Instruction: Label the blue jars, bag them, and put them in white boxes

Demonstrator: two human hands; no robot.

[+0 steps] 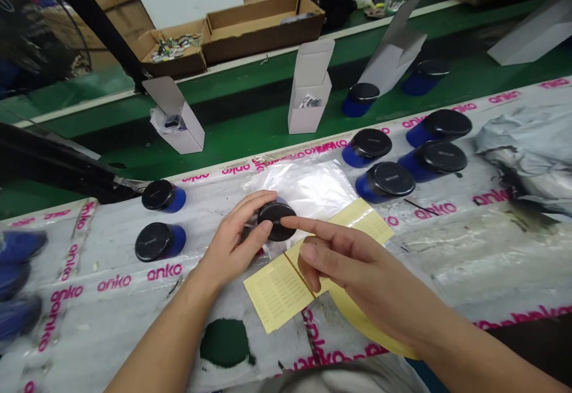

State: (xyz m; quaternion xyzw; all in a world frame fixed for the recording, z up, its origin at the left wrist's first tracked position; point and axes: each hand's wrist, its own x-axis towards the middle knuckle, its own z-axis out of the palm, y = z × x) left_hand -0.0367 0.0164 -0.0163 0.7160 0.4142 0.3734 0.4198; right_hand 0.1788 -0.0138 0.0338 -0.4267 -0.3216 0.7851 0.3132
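My left hand (pixel 239 235) is wrapped around a blue container with a black lid (pixel 277 211), its thumb and fingers on either side of the lid. The container's blue body is mostly hidden by the hand. My right hand (pixel 337 256) reaches in from the right, index finger stretched out with its tip on the lid. Its other fingers are bent, with nothing visible in them. Beneath this hand lies a yellow sheet of printed labels (pixel 273 298), with a curled strip of yellow backing by the wrist. Clear plastic bags (pixel 315 187) lie flat just behind the container.
More black-lidded blue containers stand left (pixel 154 241) and right (pixel 388 180). Open white boxes (pixel 308 113) stand on a green belt (pixel 241 125) beyond the plastic-covered bench. Cardboard trays (pixel 263 33) sit behind. A dark post (pixel 102 24) rises at left; crumpled plastic (pixel 531 143) lies right.
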